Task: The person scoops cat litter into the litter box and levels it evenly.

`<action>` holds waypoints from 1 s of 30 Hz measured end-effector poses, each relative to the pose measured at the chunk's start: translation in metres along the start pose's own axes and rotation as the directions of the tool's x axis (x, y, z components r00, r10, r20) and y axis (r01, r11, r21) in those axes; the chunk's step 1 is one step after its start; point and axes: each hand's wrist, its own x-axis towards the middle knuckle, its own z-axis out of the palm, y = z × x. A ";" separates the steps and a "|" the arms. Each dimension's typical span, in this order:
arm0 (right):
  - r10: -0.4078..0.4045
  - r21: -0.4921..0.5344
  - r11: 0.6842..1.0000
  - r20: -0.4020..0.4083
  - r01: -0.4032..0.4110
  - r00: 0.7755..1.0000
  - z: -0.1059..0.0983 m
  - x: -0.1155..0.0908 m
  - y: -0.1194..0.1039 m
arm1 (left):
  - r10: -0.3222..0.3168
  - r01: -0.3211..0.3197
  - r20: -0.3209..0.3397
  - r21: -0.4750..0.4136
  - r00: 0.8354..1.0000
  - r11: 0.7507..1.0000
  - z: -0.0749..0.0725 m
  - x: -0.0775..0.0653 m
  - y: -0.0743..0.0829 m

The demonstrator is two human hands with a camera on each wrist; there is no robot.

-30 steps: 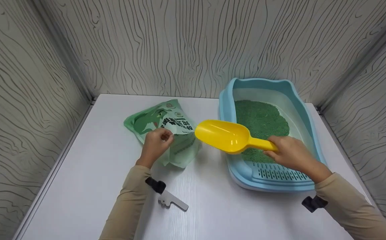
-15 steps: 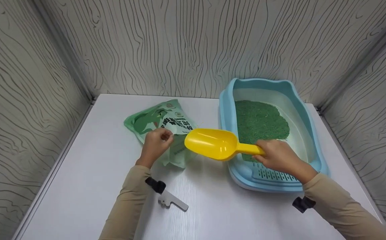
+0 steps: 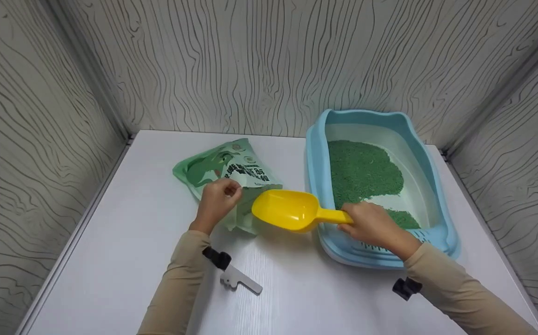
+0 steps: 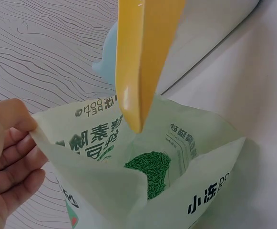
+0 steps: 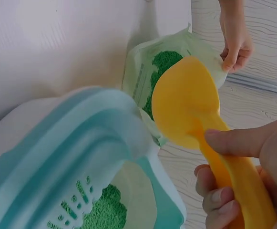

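My right hand (image 3: 370,224) grips the handle of a yellow scoop (image 3: 287,209), whose bowl looks bare inside. The scoop's tip hangs at the mouth of a green cat litter bag (image 3: 250,174). With thumb and finger my left hand (image 3: 220,200) pinches the bag's rim and holds it open. In the left wrist view, green litter pellets (image 4: 152,167) lie deep in the bag, below the scoop's tip. A light blue litter box (image 3: 315,172) stands to the right, with green litter (image 3: 364,167) spread over part of its floor.
A white table (image 3: 124,242) bears everything. Wood-patterned panels (image 3: 259,65) enclose it at the back and both sides. The litter box's raised wall and slotted front step lie under my right hand. A grey bracket (image 3: 242,280) on my left wrist sticks out over the table.
My right hand has moved left and slightly toward me, bringing the scoop from beside the litter box to the bag's mouth. The left hand and the bag have stayed in place.
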 end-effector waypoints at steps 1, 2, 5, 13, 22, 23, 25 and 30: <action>0.005 0.003 1.000 0.001 -0.005 1.000 0.001 0.001 -0.001 | 0.002 -0.002 0.001 0.003 1.000 1.000 0.000 0.000 0.000; 0.012 0.009 1.000 0.002 -0.012 1.000 0.002 0.002 -0.003 | 0.005 -0.005 0.000 0.007 1.000 1.000 0.000 0.000 0.000; 0.032 0.017 0.999 0.012 -0.032 0.999 0.006 0.005 -0.007 | 0.008 -0.008 -0.001 0.006 1.000 1.000 0.000 0.001 0.000; 0.066 0.037 0.997 0.030 -0.067 0.997 0.013 0.013 -0.015 | 0.027 -0.027 -0.008 -0.007 1.000 1.000 -0.001 0.002 0.000; 0.084 0.037 0.996 0.004 -0.084 0.996 0.023 0.022 -0.025 | 0.049 -0.050 -0.040 -0.019 0.998 0.999 0.001 0.001 -0.001; 0.092 0.040 0.995 0.003 -0.093 0.996 0.024 0.023 -0.026 | 0.040 -0.040 -0.033 -0.022 0.999 0.999 0.001 0.001 -0.001; 0.107 0.045 0.993 0.004 -0.107 0.994 0.026 0.024 -0.028 | 0.010 -0.011 -0.010 -0.025 1.000 1.000 0.000 0.001 0.000; 0.140 0.053 0.989 0.024 -0.142 0.990 0.032 0.026 -0.035 | -0.002 0.002 0.013 -0.007 1.000 1.000 -0.001 0.001 0.001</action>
